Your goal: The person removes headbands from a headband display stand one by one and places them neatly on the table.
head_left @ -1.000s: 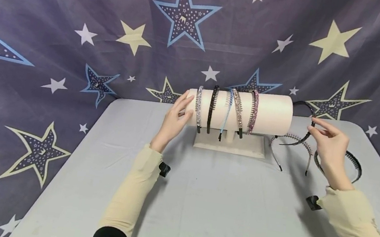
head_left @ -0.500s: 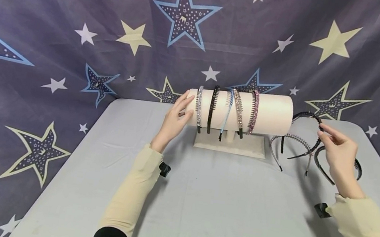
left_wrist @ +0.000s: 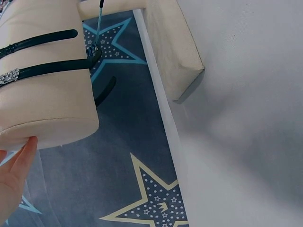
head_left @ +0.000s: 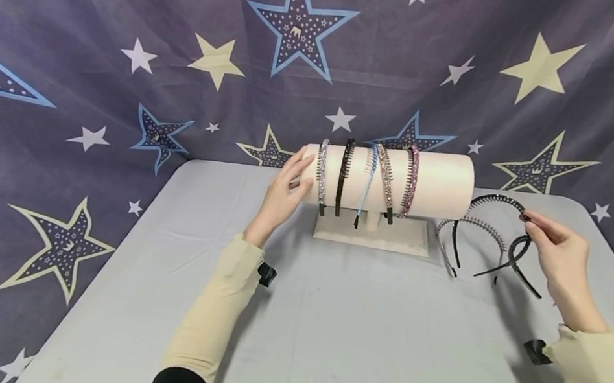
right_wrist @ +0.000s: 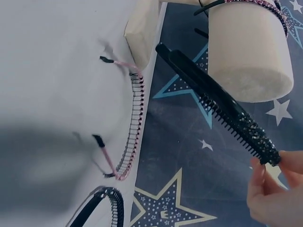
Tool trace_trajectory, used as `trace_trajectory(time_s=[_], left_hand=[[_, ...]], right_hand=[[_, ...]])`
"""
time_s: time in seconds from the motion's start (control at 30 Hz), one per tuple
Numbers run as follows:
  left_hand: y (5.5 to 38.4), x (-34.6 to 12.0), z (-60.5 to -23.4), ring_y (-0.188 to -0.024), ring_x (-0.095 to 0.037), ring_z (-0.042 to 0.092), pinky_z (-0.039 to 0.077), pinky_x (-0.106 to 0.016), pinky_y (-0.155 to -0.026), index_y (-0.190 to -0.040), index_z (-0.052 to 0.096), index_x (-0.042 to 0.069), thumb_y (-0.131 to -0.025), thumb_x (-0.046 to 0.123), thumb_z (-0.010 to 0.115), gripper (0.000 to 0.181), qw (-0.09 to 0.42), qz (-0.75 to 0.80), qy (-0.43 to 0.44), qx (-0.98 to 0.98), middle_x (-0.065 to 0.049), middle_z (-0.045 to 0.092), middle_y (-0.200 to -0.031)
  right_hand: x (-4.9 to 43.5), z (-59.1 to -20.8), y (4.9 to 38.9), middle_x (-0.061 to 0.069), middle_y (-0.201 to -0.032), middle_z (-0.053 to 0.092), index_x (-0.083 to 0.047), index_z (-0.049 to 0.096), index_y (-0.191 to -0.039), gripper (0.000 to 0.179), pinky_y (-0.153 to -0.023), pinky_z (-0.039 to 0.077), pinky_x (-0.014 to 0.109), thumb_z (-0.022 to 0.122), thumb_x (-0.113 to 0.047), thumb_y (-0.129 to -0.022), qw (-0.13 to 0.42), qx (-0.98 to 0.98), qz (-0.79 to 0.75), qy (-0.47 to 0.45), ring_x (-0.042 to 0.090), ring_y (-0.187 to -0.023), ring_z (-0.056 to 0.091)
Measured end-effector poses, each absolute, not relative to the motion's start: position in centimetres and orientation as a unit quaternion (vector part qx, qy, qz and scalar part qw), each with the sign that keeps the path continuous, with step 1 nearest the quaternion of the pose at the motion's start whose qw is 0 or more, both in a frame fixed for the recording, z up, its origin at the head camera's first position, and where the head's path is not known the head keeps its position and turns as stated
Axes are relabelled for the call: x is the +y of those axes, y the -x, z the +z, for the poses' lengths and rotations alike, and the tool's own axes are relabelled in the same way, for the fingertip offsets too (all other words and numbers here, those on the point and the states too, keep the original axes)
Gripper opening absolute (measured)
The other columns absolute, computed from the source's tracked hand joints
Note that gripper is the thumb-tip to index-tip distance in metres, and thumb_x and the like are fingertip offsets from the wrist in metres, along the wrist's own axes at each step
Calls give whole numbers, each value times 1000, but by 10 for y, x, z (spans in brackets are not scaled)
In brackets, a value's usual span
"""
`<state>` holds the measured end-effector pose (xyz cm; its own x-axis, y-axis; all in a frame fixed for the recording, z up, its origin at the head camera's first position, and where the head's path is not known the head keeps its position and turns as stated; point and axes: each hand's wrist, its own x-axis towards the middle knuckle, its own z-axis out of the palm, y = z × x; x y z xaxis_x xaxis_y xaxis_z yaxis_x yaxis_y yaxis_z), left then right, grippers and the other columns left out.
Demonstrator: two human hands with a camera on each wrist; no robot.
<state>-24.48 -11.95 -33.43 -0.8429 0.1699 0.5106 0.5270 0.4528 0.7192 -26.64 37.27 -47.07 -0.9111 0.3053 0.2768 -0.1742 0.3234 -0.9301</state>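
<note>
My right hand (head_left: 564,270) pinches a black toothed headband (right_wrist: 227,106) at its sparkly arch between thumb and fingers. In the head view the held headband hangs with its ends down, just right of a cream padded roll (head_left: 443,184) on a stand. It is off the roll in the right wrist view. My left hand (head_left: 279,201) rests on the roll's left end, fingertips touching the end face (left_wrist: 28,142). Around the roll sit several headbands: silver (head_left: 321,171), black (head_left: 342,177), blue (head_left: 369,177), pale glittery (head_left: 384,176) and pink (head_left: 411,180).
A pink wire headband (right_wrist: 136,109) lies on the grey table (head_left: 322,337) right of the stand's base (head_left: 371,234). Beside it lies another black headband (right_wrist: 113,203), partly covered by my right hand in the head view. A star-patterned cloth (head_left: 296,98) hangs behind.
My right hand has moved right and toward me, drawing the black headband away from the roll's right end and lower. My left hand and the roll have stayed still.
</note>
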Motion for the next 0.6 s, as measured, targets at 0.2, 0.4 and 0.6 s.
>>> trace_trajectory(time_s=[0.2,0.4,0.6], left_hand=[[245,-120,-335,-121,-28,39,45,-34,-91,-127,44,-3,-86,-1,50,41,190,-477,213,-831,-14,29,-141],[245,-120,-335,-121,-27,39,45,-34,-91,-127,44,-1,-87,-1,49,41,191,-477,212,-831,-13,29,-141],[254,-123,-344,-122,-25,39,45,-37,-91,-129,45,3,-88,3,50,41,191,-480,215,-829,-8,28,-142]], right_hand=[[399,-490,270,-11,-108,62,-18,59,-119,40,-76,38,1,62,-31,-81,188,-805,561,46,-2,-103,52],[411,-489,258,-14,-107,62,-17,58,-120,40,-75,37,0,61,-31,-82,180,-821,540,41,-6,-99,52],[411,-471,235,-27,-99,60,-19,57,-121,39,-70,35,-2,58,-32,-84,146,-836,527,33,-13,-88,52]])
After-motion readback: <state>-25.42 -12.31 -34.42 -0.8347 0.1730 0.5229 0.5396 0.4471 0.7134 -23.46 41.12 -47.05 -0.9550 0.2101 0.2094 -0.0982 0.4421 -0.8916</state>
